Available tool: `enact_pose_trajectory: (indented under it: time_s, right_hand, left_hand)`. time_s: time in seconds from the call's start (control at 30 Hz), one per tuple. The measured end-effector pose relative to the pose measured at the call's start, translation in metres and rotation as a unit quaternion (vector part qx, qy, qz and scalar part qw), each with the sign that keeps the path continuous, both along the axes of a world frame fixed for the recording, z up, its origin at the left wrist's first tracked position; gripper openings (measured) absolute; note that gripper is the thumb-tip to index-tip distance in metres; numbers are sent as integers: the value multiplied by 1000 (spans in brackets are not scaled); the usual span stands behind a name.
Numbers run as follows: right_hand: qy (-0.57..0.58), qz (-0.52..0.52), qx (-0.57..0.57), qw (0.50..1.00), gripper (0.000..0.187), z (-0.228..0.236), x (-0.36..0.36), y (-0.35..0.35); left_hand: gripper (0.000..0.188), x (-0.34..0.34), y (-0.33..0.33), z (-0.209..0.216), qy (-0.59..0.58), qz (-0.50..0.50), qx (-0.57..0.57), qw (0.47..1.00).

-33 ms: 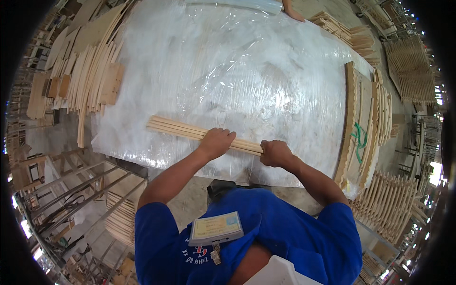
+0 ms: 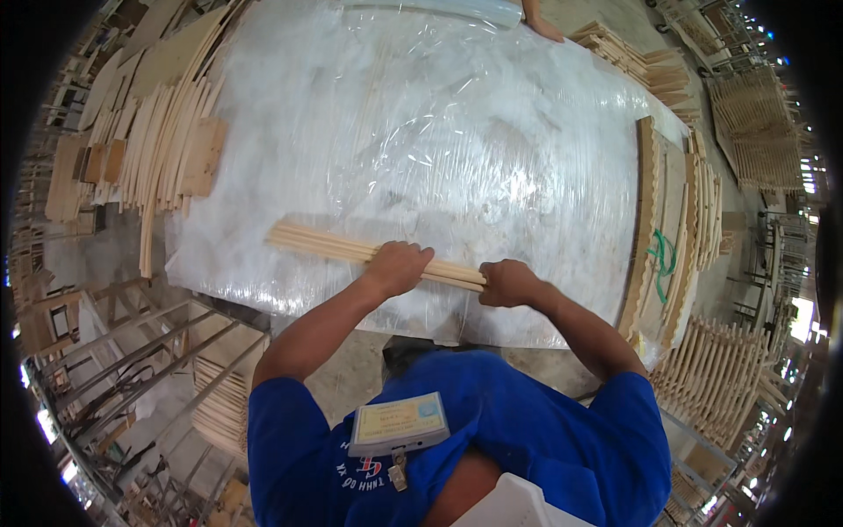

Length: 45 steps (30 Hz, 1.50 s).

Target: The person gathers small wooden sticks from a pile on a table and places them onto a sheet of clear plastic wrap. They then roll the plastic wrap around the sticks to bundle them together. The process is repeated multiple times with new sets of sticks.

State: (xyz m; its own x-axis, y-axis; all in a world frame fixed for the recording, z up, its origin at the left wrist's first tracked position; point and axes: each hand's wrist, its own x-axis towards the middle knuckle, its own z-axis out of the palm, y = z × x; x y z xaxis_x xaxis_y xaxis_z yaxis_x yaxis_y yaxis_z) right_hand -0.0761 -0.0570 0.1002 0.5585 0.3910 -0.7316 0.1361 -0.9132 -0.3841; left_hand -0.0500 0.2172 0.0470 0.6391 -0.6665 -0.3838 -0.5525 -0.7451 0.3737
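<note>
A bundle of thin, light wooden slats lies across the near part of a big work surface wrapped in clear plastic film. My left hand is closed over the bundle near its middle. At the bundle's right end, my right hand grips the slats in a fist. Both forearms come up from my blue shirt at the bottom.
Curved wooden parts are stacked along the left edge and the right edge, the right ones tied with a green strap. Another person's hand rests at the far edge. Slatted frames stand lower right, a metal rack lower left.
</note>
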Motion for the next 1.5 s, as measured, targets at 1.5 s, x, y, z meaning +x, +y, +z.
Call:
enact_pose_trajectory:
  time_s: [1.5]
  right_hand:
    - [-109, -569, 282, 765, 52, -118, -31, -90]
  left_hand:
    - [43, -44, 86, 16, 63, 558, -88, 823]
